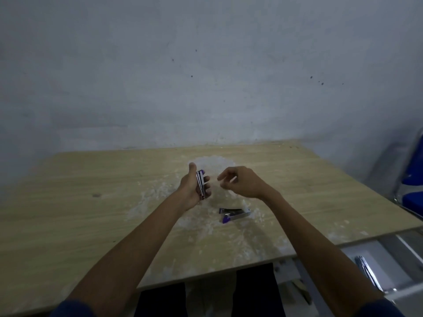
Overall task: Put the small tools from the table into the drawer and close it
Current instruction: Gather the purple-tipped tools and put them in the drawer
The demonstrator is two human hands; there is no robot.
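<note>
Lying crosswise on the bench, two small tools sit just below the right hand, the nearer one, loosely curled, empty. The left hand clasps another tool; the drawer gapes rightward.

Drawer cut off by right and bottom edges; far end out of view. Tool in left hand half hidden by palm and fingers. Two tools on table blurred, overlapping; exact type unclear. Blue chair cropped at right edge.
</note>
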